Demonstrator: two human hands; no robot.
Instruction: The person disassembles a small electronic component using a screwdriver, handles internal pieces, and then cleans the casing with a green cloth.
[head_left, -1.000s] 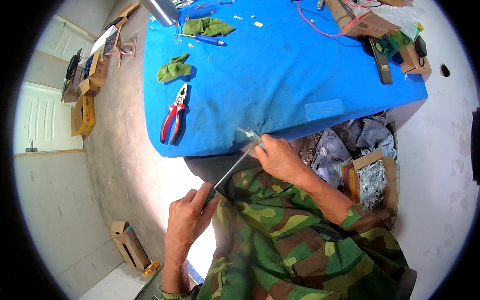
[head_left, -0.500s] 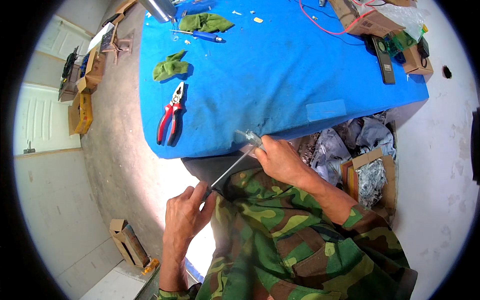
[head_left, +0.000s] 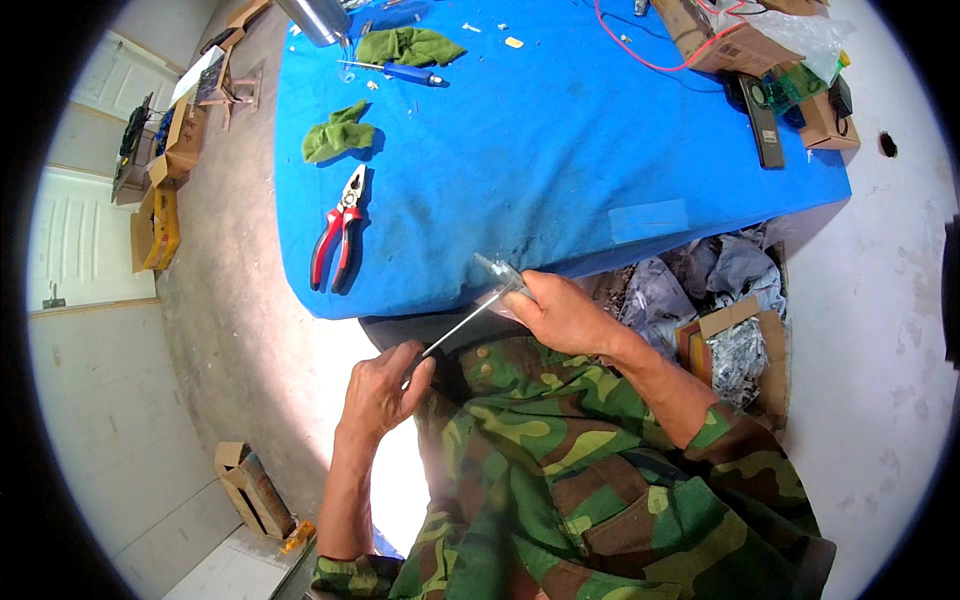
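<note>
left hand (head_left: 385,388): gripping rod (head_left: 462,330) at its lower end | right hand (head_left: 562,312): fingers closed on clear piece (head_left: 505,276) | rod: slanting between hands, upper end at clear piece, near table (head_left: 480,190) edge | pliers (head_left: 340,232): on table

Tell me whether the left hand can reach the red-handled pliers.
Probably: nothing visible blocks the pliers on the blue cloth, though the left hand would first need to release the metal-shafted tool.
</note>
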